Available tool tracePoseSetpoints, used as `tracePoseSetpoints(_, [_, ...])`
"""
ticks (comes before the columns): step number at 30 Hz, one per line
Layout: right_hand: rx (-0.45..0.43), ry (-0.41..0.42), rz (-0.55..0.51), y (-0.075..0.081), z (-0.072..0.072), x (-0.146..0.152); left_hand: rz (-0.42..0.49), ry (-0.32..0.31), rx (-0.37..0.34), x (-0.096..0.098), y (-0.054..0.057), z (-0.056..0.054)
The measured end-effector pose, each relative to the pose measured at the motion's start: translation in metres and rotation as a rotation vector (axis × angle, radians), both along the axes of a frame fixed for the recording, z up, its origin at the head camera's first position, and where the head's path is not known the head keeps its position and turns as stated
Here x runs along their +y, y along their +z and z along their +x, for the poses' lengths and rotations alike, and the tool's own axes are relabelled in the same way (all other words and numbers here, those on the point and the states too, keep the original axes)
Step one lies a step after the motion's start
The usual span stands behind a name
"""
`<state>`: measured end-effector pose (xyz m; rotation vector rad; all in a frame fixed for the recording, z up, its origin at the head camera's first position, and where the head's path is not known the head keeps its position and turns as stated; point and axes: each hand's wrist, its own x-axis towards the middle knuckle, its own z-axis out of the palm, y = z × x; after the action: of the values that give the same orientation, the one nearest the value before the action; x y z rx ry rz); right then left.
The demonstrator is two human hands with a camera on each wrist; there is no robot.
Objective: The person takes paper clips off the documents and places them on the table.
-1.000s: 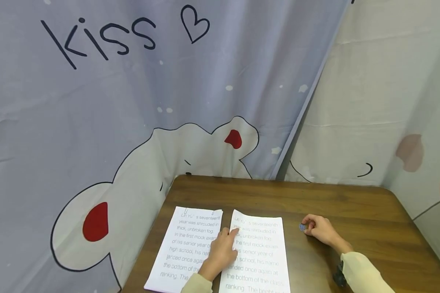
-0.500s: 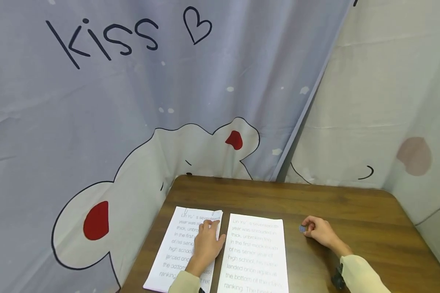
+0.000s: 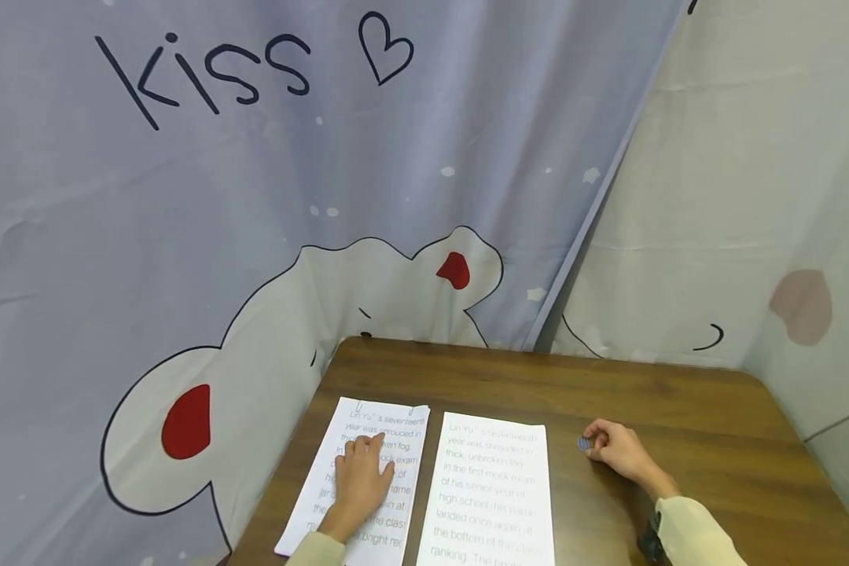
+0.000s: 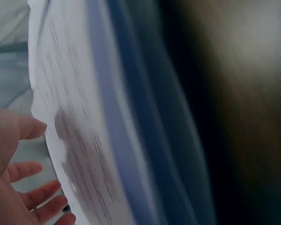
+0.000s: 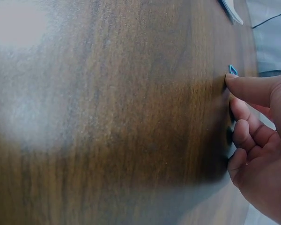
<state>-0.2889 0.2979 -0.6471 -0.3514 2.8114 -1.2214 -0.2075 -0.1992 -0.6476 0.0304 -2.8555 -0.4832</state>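
Observation:
My left hand [image 3: 359,481] is over the left stack of printed sheets [image 3: 389,542], its fingers spread and loosely bent. In the left wrist view, the fingers of that hand [image 4: 23,173] hold nothing beside the page [image 4: 72,93], and a shadow falls on the print; contact is hard to tell. On the right, my right hand [image 3: 619,450] pinches a small blue piece [image 3: 583,443] between thumb and forefinger, low at the table. The right wrist view shows it as a blue loop [image 5: 232,69], like a paper clip, mostly hidden by the thumb.
A second printed sheet [image 3: 491,487] lies on the brown wooden table [image 3: 538,385] between the hands. Wire clips [image 3: 358,406] sit on the left stack's top edge. A patterned curtain [image 3: 396,157] hangs behind the table.
My left hand has moved left from the right sheet's edge onto the left stack. The right sheet's raised top-left corner now lies flat. My right hand keeps its place.

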Motion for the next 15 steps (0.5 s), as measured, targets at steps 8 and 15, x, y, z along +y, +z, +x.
tracePoseSetpoints(8, [-0.007, 0.002, -0.008, -0.002, 0.004, -0.003, -0.021, 0.086, -0.118, -0.056, 0.005, 0.002])
tracePoseSetpoints(15, [-0.004, -0.013, -0.011, 0.001, 0.001, -0.001, 0.046, 0.136, -0.207, -0.079, 0.014, -0.002])
